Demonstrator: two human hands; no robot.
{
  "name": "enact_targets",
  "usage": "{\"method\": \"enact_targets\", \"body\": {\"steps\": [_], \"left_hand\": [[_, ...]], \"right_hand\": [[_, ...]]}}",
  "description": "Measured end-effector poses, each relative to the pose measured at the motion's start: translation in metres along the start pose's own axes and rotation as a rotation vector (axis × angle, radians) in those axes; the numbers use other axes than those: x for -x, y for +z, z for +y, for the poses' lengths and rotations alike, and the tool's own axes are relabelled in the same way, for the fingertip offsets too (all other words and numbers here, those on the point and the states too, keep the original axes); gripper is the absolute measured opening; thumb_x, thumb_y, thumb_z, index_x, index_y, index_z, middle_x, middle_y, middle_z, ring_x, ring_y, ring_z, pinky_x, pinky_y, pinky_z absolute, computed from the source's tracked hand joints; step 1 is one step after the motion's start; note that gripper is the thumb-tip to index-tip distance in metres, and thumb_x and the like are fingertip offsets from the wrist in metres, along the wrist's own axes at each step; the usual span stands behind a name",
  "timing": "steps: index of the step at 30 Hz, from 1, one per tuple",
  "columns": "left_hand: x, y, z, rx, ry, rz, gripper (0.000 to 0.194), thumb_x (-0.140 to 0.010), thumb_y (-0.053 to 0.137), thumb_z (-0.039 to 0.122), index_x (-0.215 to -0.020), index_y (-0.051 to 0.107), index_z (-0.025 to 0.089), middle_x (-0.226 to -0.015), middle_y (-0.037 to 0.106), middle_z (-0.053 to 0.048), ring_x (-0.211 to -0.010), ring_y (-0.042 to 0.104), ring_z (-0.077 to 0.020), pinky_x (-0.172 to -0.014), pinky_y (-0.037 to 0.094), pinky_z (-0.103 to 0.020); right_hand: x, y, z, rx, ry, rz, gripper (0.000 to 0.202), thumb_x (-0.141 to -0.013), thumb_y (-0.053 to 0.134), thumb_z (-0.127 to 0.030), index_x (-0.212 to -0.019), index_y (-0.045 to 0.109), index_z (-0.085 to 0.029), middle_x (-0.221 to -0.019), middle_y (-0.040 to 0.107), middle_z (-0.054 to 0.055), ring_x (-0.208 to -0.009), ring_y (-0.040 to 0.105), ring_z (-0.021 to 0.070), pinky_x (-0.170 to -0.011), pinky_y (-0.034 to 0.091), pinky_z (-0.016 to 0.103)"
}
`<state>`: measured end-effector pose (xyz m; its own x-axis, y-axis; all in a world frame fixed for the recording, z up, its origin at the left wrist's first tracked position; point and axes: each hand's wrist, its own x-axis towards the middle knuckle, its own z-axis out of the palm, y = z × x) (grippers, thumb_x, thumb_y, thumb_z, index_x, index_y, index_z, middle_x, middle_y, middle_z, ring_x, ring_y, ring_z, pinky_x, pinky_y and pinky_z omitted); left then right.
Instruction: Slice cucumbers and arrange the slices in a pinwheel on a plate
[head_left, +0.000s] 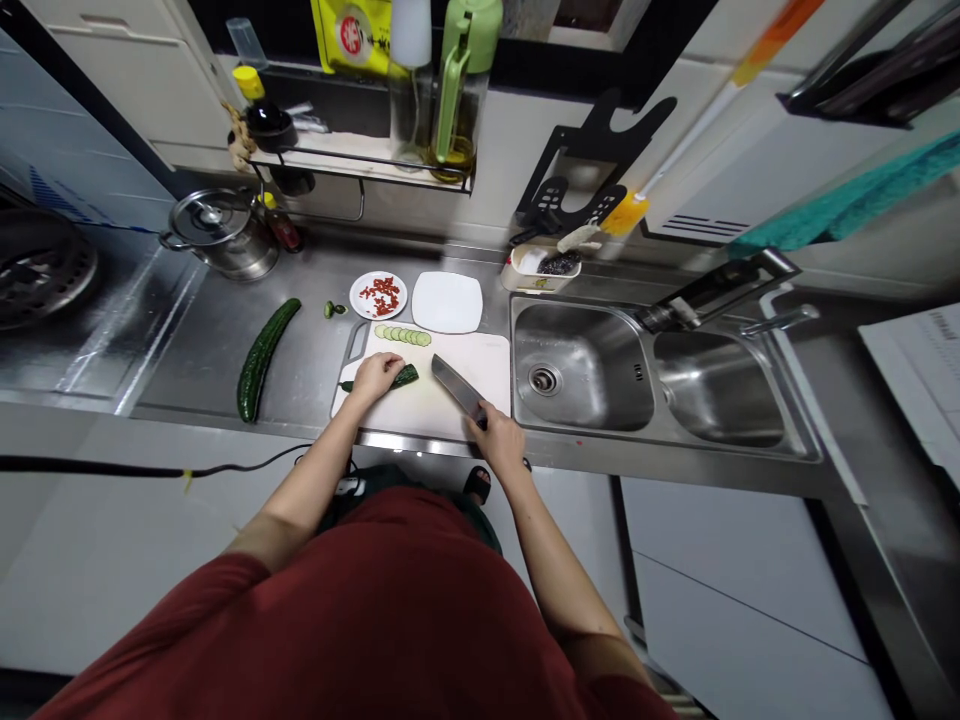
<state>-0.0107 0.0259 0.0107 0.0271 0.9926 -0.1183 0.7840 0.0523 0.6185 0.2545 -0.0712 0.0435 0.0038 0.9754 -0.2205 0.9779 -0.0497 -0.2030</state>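
Observation:
My left hand point(377, 376) is closed over a piece of cucumber point(406, 376) lying on the white cutting board point(420, 418). Part of the cucumber is hidden under the fingers, and its thin end sticks out to the left. In my right hand point(496, 436) is the handle of a kitchen knife point(454, 384). The blade slants up and left over the board, apart from the cucumber. A row of cucumber slices point(403, 335) lies along the board's far edge.
Behind the board are a plate of chopped red pieces point(379, 296) and a white plate point(447, 302). A whole cucumber point(268, 360) and small cucumber ends point(334, 310) lie left, near a lidded pot point(223, 235). A double sink point(585, 365) is on the right.

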Motion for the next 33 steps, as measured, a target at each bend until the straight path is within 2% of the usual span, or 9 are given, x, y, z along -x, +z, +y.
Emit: {"method": "enact_targets", "body": {"steps": [5, 8, 14, 20, 27, 33], "left_hand": [[0.014, -0.002, -0.002, 0.041, 0.028, -0.008, 0.035, -0.086, 0.053, 0.041, -0.109, 0.069, 0.02, -0.106, 0.069, -0.006, -0.094, 0.062, -0.0186, -0.085, 0.047, -0.028], [0.025, -0.002, 0.005, -0.02, 0.03, 0.003, 0.036, -0.083, 0.059, 0.04, -0.114, 0.066, 0.024, -0.113, 0.067, -0.005, -0.101, 0.061, -0.0203, -0.09, 0.046, -0.029], [0.043, 0.002, 0.022, -0.135, 0.041, 0.002, 0.033, -0.082, 0.062, 0.04, -0.113, 0.065, 0.029, -0.113, 0.067, -0.002, -0.101, 0.061, -0.0215, -0.088, 0.045, -0.031], [0.05, 0.01, 0.02, -0.118, 0.101, 0.032, 0.028, -0.089, 0.053, 0.039, -0.11, 0.068, 0.029, -0.112, 0.067, -0.002, -0.101, 0.061, -0.0182, -0.087, 0.045, -0.028], [0.054, 0.015, 0.018, -0.187, 0.134, 0.018, 0.031, -0.092, 0.048, 0.039, -0.114, 0.068, 0.032, -0.115, 0.065, -0.003, -0.103, 0.059, -0.0176, -0.088, 0.045, -0.027], [0.054, 0.018, 0.014, -0.201, 0.174, 0.036, 0.032, -0.093, 0.046, 0.038, -0.115, 0.068, 0.032, -0.113, 0.064, -0.004, -0.103, 0.058, -0.0174, -0.088, 0.045, -0.027]], "right_hand": [[-0.001, 0.003, -0.005, -0.039, -0.01, -0.024, 0.042, -0.092, 0.046, -0.047, -0.127, 0.053, -0.024, -0.109, 0.069, 0.005, -0.095, 0.064, 0.0193, -0.076, 0.042, 0.026], [0.0, 0.005, -0.007, -0.068, -0.014, -0.013, 0.041, -0.093, 0.046, -0.048, -0.126, 0.054, -0.025, -0.105, 0.07, 0.005, -0.092, 0.064, 0.0192, -0.075, 0.041, 0.026], [0.0, 0.001, -0.013, -0.097, -0.006, -0.036, 0.037, -0.094, 0.042, -0.045, -0.123, 0.056, -0.026, -0.1, 0.071, 0.005, -0.092, 0.065, 0.0196, -0.074, 0.04, 0.026], [0.001, -0.008, -0.027, -0.027, -0.002, -0.131, 0.037, -0.098, 0.032, -0.031, -0.129, 0.051, -0.022, -0.1, 0.07, 0.008, -0.092, 0.065, 0.0202, -0.077, 0.04, 0.027], [0.004, -0.012, -0.049, 0.024, -0.074, -0.204, 0.034, -0.099, 0.027, -0.03, -0.121, 0.051, -0.02, -0.094, 0.069, 0.01, -0.089, 0.065, 0.022, -0.077, 0.042, 0.03], [0.005, -0.011, -0.062, 0.01, -0.102, -0.245, 0.034, -0.099, 0.026, -0.028, -0.125, 0.046, -0.02, -0.094, 0.069, 0.009, -0.089, 0.065, 0.0224, -0.077, 0.043, 0.03]]}}
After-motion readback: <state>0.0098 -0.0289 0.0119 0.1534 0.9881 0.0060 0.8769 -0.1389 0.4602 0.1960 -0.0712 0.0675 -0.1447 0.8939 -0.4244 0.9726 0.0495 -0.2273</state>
